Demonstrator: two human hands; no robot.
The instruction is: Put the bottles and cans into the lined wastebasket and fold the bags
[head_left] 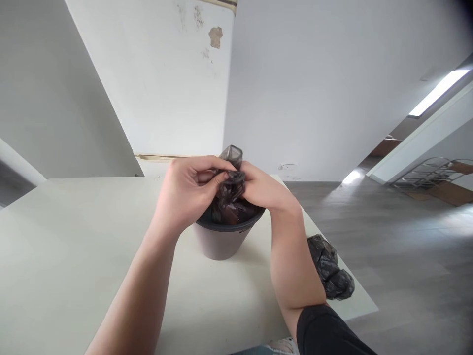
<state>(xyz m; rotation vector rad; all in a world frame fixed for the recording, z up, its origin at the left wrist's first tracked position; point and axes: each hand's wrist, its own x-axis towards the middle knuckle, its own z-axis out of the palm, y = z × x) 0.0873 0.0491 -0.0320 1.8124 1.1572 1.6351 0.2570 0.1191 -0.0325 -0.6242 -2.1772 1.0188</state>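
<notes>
A thin black plastic bag [232, 197] sits inside a small grey-pink bin [220, 242] with a dark rim, and its gathered top sticks up above the bin. My left hand [192, 190] pinches that gathered plastic from the left between thumb and fingers. On the other side my right hand [264, 187] grips the same bunched part, its fingertips mostly hidden behind the plastic. A see-through flap of the bag rises just above both hands. What lies inside the bag cannot be made out.
The bin stands on a pale table [92, 256]. Crumpled black plastic bags [328, 268] lie by the table's right edge, close to my right forearm. A wall [288, 88] rises behind the table. Grey floor and a metal rack [432, 172] show at the right.
</notes>
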